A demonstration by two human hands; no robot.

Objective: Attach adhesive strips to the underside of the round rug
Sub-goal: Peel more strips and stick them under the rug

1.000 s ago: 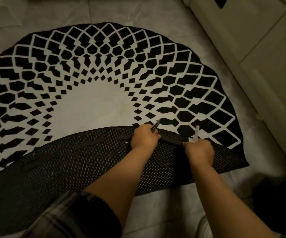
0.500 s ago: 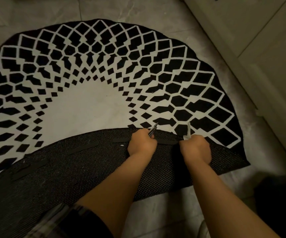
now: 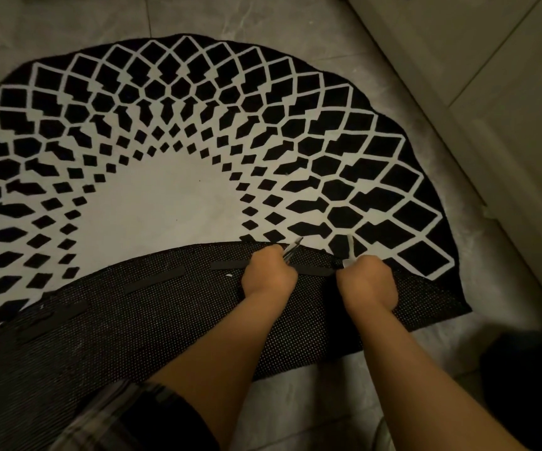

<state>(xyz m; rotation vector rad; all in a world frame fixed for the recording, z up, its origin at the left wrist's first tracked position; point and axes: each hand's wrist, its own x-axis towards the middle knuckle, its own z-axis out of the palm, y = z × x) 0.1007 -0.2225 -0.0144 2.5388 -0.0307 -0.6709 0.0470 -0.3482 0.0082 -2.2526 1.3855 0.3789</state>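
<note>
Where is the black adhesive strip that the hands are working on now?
The black adhesive strip lies on the folded-back dotted underside, near its fold edge, between the left hand and right hand.

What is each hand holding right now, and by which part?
Left hand grips a pen-like tool by its lower end. Right hand pinches a white strip at its base.

The scene is dim, with a warm yellowish-green cast and no glare. Light seems strongest across the upper half of the frame, where the pale floor tiles point(image 3: 263, 17) show best. The lower right corner sinks into deep shadow. Wide-angle distortion bows the edges, and the plaid sleeve point(image 3: 123, 415) at lower left is soft and blurred.
</note>
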